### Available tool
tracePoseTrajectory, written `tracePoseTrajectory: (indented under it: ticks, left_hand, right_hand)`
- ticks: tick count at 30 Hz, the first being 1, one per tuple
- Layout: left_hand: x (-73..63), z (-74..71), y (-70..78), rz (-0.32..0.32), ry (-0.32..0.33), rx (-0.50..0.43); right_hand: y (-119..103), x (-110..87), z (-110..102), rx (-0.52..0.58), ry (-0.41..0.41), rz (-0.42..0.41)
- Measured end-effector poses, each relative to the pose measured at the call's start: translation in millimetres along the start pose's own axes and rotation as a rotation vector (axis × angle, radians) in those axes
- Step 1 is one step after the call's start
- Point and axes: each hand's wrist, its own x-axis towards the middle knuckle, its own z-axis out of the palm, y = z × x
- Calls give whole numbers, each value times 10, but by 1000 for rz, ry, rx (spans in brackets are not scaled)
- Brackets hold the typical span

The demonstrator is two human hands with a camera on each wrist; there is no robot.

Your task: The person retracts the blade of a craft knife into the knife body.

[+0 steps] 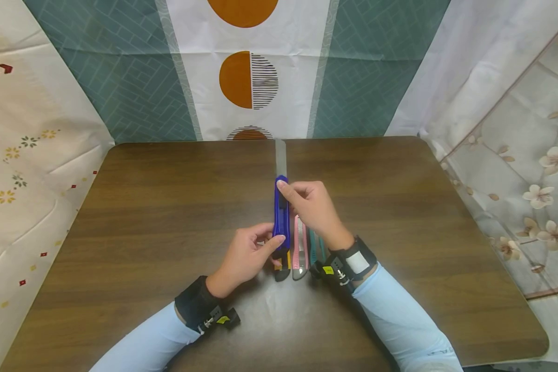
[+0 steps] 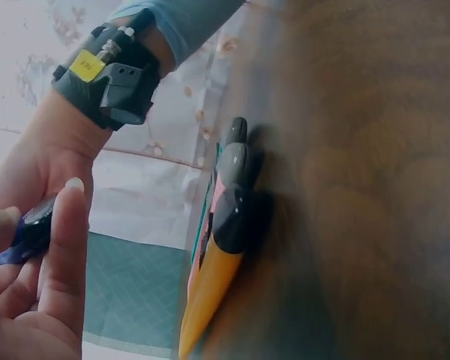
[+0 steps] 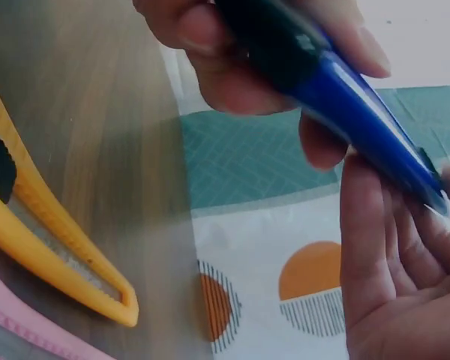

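In the head view a blue utility knife [image 1: 281,217] with a long grey blade [image 1: 281,157] extended stands above the table. My left hand [image 1: 248,250] pinches its near black end between thumb and fingers. With thumb and fingers, my right hand [image 1: 315,206] grips the far part by the blade. Partly hidden beneath lies a yellow utility knife [image 2: 214,281] with a black end. Beside it rest a pink utility knife [image 1: 300,245] and a teal utility knife [image 1: 313,248], partly covered by my right hand and wrist. The right wrist view shows both hands on the blue body [image 3: 352,105].
A brown wooden table [image 1: 176,196] lies under both hands. Behind it hangs a patterned curtain [image 1: 376,67] with green and white panels. Floral cloths [image 1: 539,196] hang at both sides. Each wrist wears a black strap [image 1: 195,302] with a small camera.
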Motion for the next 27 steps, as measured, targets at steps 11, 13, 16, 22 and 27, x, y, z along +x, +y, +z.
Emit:
tracePoseTrajectory:
  ticks: [11,13,16,22,27]
  left_hand:
    - [2,0,22,-8,-55,-41]
    - [5,-5,35,-6,-56,-48]
    - [8,-19,52,-3,-52,-53]
    - [21,-28,20,-12,-43,-53]
    - [35,-10,-22,-15,-43,-35]
  right_hand:
    - [-37,0,-61,-17,-83,-15]
    - [-41,6,-65,2,-86,-45]
    - [-49,12,-66,26,-95,-77]
    - [-31,42,-99,-13,-114,-29]
    - [-19,69,-173,-72,-166,68]
